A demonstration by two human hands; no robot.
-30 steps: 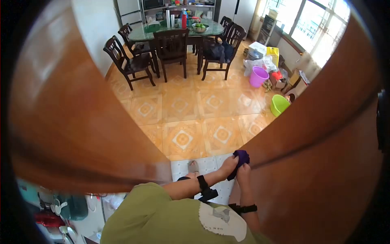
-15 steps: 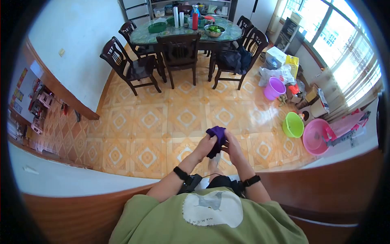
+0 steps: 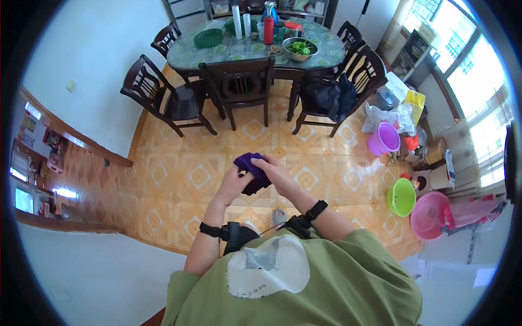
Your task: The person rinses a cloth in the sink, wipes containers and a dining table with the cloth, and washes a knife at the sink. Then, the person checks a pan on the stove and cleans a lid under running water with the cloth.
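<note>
A dark purple cloth (image 3: 256,186), bunched up, is held in front of my body above the tiled floor. My left hand (image 3: 232,185) grips its left side, with fingers and thumb pressed into the folds. On the other side, my right hand (image 3: 274,171) pinches the upper right part, its fingers lying over the top. Part of the fabric is hidden behind the fingers. Each wrist wears a black strap.
Ahead stands a dining table (image 3: 250,54) with a bowl of greens (image 3: 299,49) and a red bottle (image 3: 268,31). Dark wooden chairs (image 3: 238,87) surround it. To the right are a purple bucket (image 3: 384,138), a green basin (image 3: 401,197) and a pink basin (image 3: 429,215). A doorway opens at left.
The table and chairs appear closer, and the wooden panels beside me have mostly left view. Both hands, with the purple cloth, have shifted left and slightly up in the picture.
</note>
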